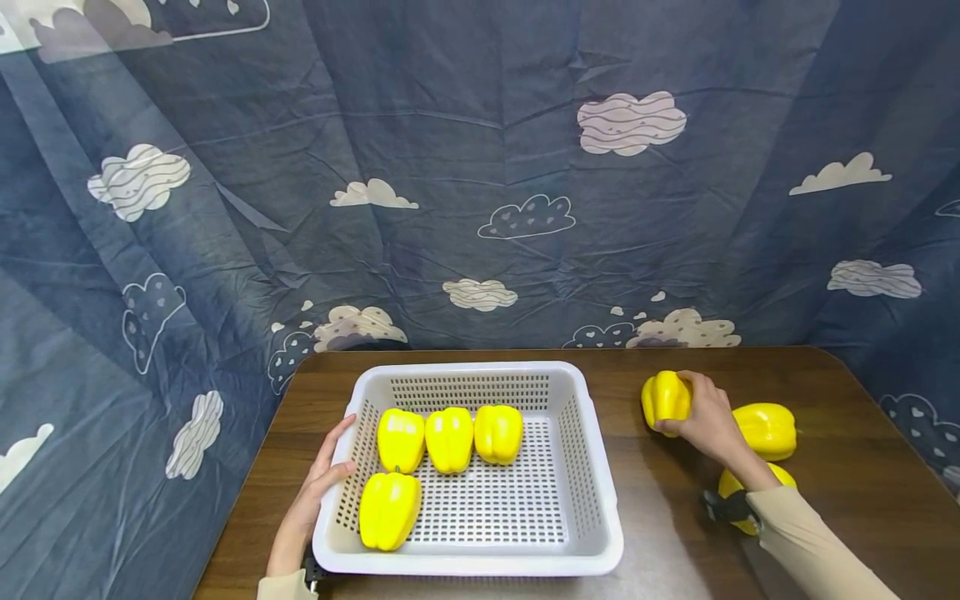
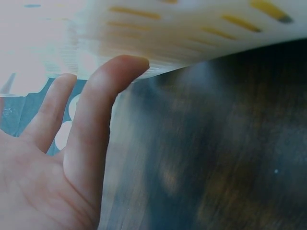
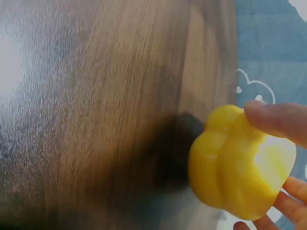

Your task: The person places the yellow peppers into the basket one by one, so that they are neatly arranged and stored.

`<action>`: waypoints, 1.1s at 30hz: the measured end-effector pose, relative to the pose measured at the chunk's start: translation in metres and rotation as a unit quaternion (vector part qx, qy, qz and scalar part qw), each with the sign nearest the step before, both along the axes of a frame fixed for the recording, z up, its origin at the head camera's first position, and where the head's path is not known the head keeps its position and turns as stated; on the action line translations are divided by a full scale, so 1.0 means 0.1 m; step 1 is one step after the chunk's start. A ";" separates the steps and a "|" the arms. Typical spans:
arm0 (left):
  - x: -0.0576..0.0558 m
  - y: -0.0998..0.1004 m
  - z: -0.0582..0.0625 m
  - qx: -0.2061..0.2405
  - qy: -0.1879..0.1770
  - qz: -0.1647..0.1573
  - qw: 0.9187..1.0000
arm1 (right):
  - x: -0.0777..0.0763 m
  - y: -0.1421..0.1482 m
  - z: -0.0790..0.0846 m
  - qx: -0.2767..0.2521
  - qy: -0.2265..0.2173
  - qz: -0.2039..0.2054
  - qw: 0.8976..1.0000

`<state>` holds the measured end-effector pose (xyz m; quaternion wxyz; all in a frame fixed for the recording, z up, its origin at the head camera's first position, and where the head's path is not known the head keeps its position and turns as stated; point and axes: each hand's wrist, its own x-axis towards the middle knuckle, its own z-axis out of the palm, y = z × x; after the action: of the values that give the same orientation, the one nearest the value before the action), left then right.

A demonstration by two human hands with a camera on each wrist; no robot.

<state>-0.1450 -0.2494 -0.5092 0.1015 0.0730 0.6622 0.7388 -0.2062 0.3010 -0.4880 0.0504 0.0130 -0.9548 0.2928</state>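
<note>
My right hand (image 1: 703,417) grips a yellow bell pepper (image 1: 663,398) between thumb and fingers, right of the basket. In the right wrist view this bell pepper (image 3: 235,163) shows its lobed end, with a shadow on the wood beside it. My left hand (image 1: 315,483) rests against the left side of a white perforated plastic basket (image 1: 600,500). In the left wrist view the thumb and fingers of the left hand (image 2: 81,124) look extended and touch the basket wall. Inside the basket, three yellow peppers (image 1: 450,440) stand in a row and another pepper (image 1: 390,510) lies at the front left.
Beyond my right hand, a yellow pepper (image 1: 767,431) lies on the brown wooden table (image 1: 645,533). Another pepper (image 1: 780,477) is partly hidden under my right wrist. A dark blue cloth (image 1: 450,108) with cloud prints hangs behind the table.
</note>
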 end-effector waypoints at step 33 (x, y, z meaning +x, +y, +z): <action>0.01 0.01 -0.01 0.014 0.013 -0.014 1.000 | 0.36 -0.56 0.55 -0.107 0.071 0.056 0.990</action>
<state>-0.1444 -0.2484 -0.5103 0.1020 0.0932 0.6519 0.7456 -0.1702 0.2453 -0.4335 0.1025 0.0819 -0.9098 0.3938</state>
